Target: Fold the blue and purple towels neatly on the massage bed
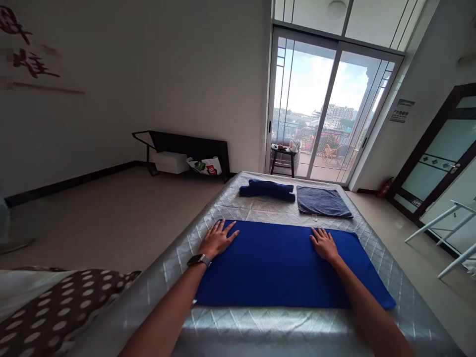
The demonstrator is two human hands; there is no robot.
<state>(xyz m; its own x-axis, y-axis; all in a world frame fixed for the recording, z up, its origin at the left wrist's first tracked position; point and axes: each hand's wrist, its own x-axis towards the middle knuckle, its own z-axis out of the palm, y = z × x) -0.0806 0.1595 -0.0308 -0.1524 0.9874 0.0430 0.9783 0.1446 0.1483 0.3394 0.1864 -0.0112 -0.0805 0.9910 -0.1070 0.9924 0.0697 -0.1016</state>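
Observation:
A blue towel (275, 267) lies spread out flat on the quilted mattress (230, 327). My left hand (216, 239) rests on its far left corner with the fingers spread, and a watch (198, 259) sits on that wrist. Toward the towel's far right edge, my right hand (324, 243) lies flat, fingers slightly apart. Neither hand grips anything. Beyond the towel are dark blue rolled towels (267, 191) on the left and a flat, folded grey-blue towel (323, 202) on the right.
A brown polka-dot cloth (70, 310) lies at the lower left. Against the wall stands a black bench (189, 144) with a white box (169, 162) and a bag (205, 166) under it. A dark stool (283, 152) stands by the glass door; a white stool (451, 228) is at right.

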